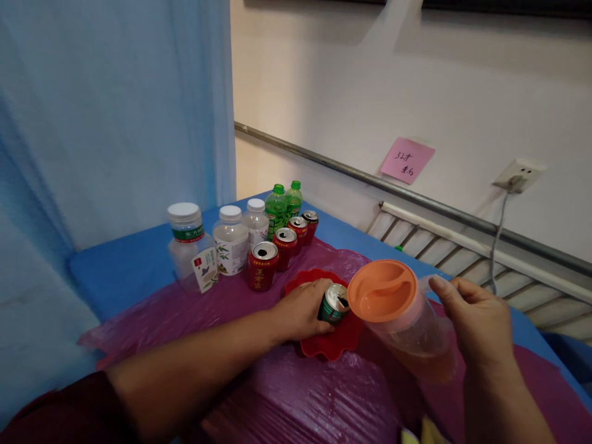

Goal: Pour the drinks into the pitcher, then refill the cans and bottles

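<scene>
My left hand (pixel 305 308) is wrapped round a green drink can (pixel 333 302), opened at the top, over a red scalloped plate (pixel 330 348). My right hand (pixel 476 314) grips the handle of a clear plastic pitcher (pixel 416 336) with an orange lid (pixel 383 290). The pitcher tilts toward the can, its lid edge close to the can's opening. Some pale brownish liquid shows low in the pitcher. Whether any liquid is flowing cannot be made out.
Several opened red cans (pixel 263 265) stand in a row behind the plate. Beyond them are white-capped jars (pixel 230 240) and green bottles (pixel 276 209). Purple plastic film (pixel 277 394) covers part of the blue table (pixel 115 259). A radiator (pixel 435 246) lines the wall.
</scene>
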Demonstrator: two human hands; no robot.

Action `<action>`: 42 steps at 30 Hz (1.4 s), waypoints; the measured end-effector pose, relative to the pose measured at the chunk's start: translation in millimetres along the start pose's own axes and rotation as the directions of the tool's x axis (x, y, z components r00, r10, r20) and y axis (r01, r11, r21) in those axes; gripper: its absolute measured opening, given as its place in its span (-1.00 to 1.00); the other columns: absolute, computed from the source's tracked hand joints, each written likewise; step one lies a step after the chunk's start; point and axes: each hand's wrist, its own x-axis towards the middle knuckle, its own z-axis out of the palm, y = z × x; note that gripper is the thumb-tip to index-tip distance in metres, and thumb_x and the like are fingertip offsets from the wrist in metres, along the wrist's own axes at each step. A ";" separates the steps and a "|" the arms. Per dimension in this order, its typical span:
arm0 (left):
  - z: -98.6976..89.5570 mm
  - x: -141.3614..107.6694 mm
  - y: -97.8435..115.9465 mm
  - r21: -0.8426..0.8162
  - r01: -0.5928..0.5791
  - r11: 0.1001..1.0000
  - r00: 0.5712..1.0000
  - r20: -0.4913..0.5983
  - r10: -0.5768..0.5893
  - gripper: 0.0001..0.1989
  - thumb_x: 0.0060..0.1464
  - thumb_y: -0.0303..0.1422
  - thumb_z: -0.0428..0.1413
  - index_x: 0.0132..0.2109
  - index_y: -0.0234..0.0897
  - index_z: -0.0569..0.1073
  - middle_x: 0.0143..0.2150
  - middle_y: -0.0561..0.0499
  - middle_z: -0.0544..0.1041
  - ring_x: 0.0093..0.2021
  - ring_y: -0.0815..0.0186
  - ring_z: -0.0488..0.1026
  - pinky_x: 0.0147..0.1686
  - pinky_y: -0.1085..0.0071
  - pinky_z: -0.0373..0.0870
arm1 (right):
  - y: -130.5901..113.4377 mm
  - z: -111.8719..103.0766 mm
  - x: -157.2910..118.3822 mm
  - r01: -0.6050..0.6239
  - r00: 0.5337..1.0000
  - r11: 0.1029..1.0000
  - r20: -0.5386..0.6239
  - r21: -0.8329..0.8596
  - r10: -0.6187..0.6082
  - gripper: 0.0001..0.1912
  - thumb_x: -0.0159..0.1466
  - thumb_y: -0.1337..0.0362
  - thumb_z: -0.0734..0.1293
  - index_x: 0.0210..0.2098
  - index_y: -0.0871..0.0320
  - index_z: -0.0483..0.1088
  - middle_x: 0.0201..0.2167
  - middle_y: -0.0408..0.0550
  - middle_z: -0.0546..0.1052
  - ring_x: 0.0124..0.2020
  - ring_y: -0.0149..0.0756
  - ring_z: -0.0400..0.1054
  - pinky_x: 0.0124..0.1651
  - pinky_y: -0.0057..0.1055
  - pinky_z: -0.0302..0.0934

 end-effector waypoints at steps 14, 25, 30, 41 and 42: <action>0.9 -0.2 1.2 0.007 -0.001 1.000 1.000 -0.011 0.001 -0.40 -0.13 -0.25 0.40 0.06 -0.16 0.38 0.06 -0.06 0.53 0.06 0.00 0.50 -0.04 0.24 0.41 | -0.4 0.0 -0.4 -0.047 0.999 0.999 0.014 0.009 0.047 -0.43 0.12 -0.17 0.41 -0.68 0.11 0.19 -0.68 -0.27 0.09 -0.57 -0.44 -0.05 -0.49 -0.40 -0.15; 0.0 -1.0 1.3 0.016 -0.005 1.000 1.000 -0.005 0.005 -0.40 -0.12 -0.24 0.39 0.08 -0.15 0.38 0.06 -0.04 0.53 0.08 0.02 0.49 -0.03 0.26 0.41 | 0.4 1.5 0.5 -0.046 0.999 0.999 -0.003 0.019 0.046 -0.43 0.08 -0.17 0.42 -0.68 0.12 0.19 -0.68 -0.27 0.09 -0.56 -0.44 -0.04 -0.48 -0.41 -0.14; -0.1 -0.9 1.6 0.019 -0.011 1.000 1.000 -0.006 0.011 -0.39 -0.12 -0.26 0.39 0.09 -0.16 0.38 0.07 -0.04 0.53 0.07 0.03 0.50 -0.02 0.27 0.40 | 1.3 0.6 1.3 -0.050 0.999 0.998 -0.004 0.025 0.050 -0.42 0.07 -0.20 0.43 -0.68 0.11 0.21 -0.68 -0.26 0.11 -0.57 -0.44 -0.04 -0.50 -0.40 -0.15; 0.3 -0.7 1.6 0.031 0.000 1.000 1.000 -0.015 0.000 -0.39 -0.14 -0.24 0.39 0.08 -0.16 0.39 0.05 -0.04 0.54 0.06 0.02 0.51 -0.02 0.26 0.41 | 6.8 0.6 2.3 -0.021 1.000 0.998 0.001 0.057 0.021 -0.39 0.09 -0.22 0.43 -0.69 0.12 0.20 -0.69 -0.25 0.12 -0.59 -0.45 -0.04 -0.51 -0.41 -0.15; 0.2 -0.8 1.8 0.035 0.001 0.999 1.000 -0.011 0.000 -0.39 -0.14 -0.24 0.39 0.08 -0.16 0.39 0.05 -0.04 0.54 0.06 0.02 0.51 -0.02 0.26 0.41 | 9.2 0.9 2.7 -0.016 1.000 0.997 0.008 0.079 0.015 -0.39 0.10 -0.22 0.43 -0.69 0.12 0.19 -0.69 -0.25 0.12 -0.58 -0.45 -0.04 -0.51 -0.41 -0.15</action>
